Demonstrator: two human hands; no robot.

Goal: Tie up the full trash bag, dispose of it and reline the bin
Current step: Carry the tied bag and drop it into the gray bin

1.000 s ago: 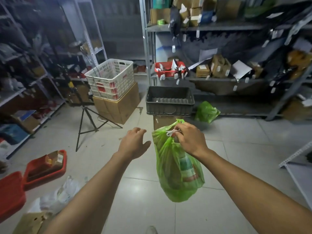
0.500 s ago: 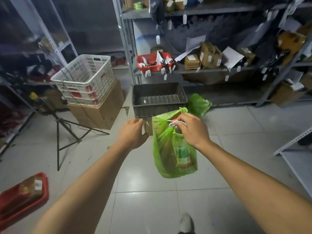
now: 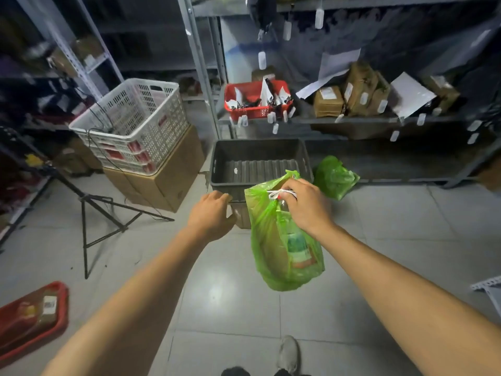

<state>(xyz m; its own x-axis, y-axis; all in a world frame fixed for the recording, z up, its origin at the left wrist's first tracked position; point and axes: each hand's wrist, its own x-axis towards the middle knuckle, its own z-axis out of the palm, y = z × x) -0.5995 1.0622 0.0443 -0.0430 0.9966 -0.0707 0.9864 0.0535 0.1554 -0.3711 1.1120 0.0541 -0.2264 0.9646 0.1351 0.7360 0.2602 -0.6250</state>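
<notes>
A full green trash bag hangs in the air, tied at its neck with a white string. My right hand is shut on the tied neck and carries the bag. Just behind it stands a dark grey plastic bin on a cardboard box, with no liner inside. My left hand hovers at the bin's near left corner, fingers curled, holding nothing. A second green bag lies on the floor to the right of the bin.
A white basket sits on cardboard boxes to the left. A black tripod stands on the tiled floor. Red trays lie at the lower left. Metal shelving with a red basket and parcels runs behind the bin.
I have walked closer to the grey bin, which now looms larger. The bag stays in my right hand, and my left hand has come up to the bin's near edge.
</notes>
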